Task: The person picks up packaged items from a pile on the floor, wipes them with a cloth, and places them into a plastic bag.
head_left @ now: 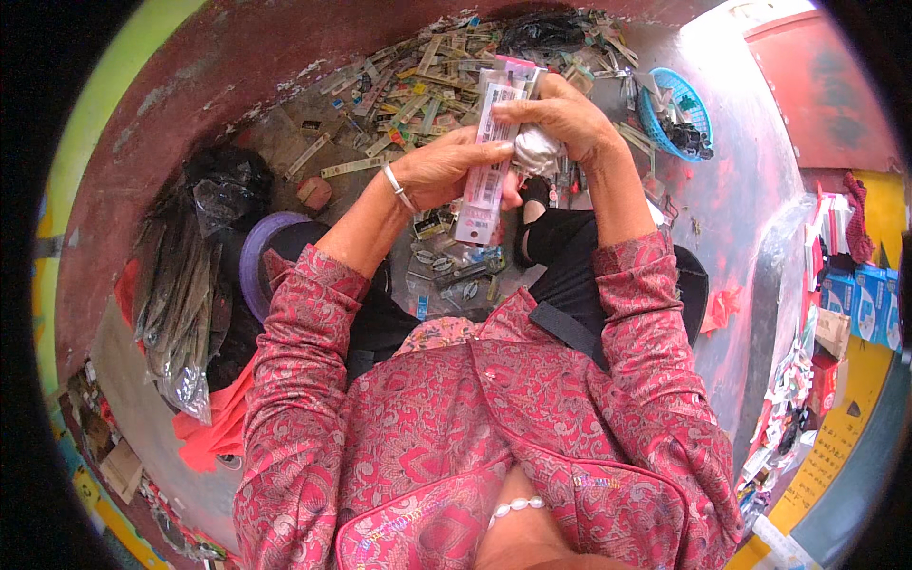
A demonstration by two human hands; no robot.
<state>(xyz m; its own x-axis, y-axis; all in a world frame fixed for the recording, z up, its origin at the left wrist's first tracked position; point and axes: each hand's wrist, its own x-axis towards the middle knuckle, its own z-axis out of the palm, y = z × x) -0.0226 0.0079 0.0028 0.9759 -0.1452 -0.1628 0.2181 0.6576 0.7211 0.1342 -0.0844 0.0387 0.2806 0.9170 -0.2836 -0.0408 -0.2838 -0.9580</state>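
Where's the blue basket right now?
In the head view, the blue basket is at the upper right, to the right of the right hand and the scattered strips.

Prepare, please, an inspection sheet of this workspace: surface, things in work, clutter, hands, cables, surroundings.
Surface: floor, heavily littered.
Things in work: clear printed package; shiny white bundle by the right hand, contents unclear.
Clutter: heap of slips ahead; black bag at left.
Hands: left pinches the package; right grips its upper part.
Cables: nothing seen.
Surroundings: blue basket with dark pieces; blue boxes at far right.
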